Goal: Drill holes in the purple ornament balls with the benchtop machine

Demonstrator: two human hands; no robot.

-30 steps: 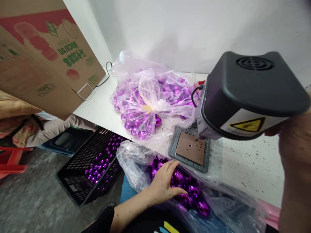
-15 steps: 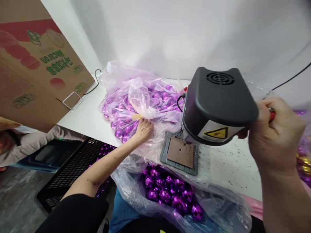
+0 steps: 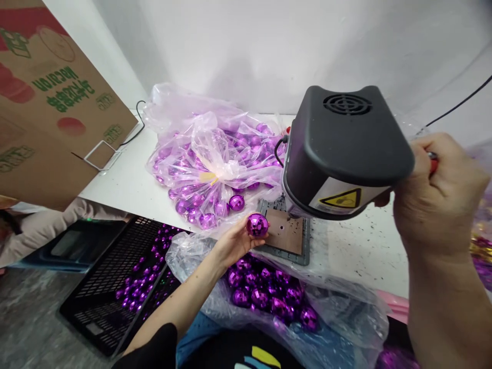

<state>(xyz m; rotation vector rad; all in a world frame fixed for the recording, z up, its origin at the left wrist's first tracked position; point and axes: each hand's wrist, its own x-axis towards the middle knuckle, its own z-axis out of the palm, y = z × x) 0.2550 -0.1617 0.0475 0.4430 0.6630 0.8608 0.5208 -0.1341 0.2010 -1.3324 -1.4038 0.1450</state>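
Observation:
A shiny purple mirror ball (image 3: 257,225) sits in the fingers of my left hand (image 3: 237,240), at the left edge of a brown square plate (image 3: 289,241) with a small hole, which lies on a grey base. My right hand (image 3: 442,200) is wrapped round the handle of a black machine (image 3: 348,148) with a fan grille and a yellow warning label; a bit of red shows by the fingers. The machine's lower end is over the plate's back corner. Below the plate, an open clear bag (image 3: 346,318) on my lap holds several purple mirror balls (image 3: 269,292).
Behind my left hand lies a gathered plastic bag (image 3: 219,138) full of purple balls; one loose ball (image 3: 237,202) is beside it. A cardboard box (image 3: 57,113) stands at left, above a black crate (image 3: 103,282) with small purple balls. Dark specks litter the white table (image 3: 369,251).
My left hand has come away from the gathered bag toward the plate, now with a mirror ball in its fingers. My right hand stays on the machine. The view has shifted slightly.

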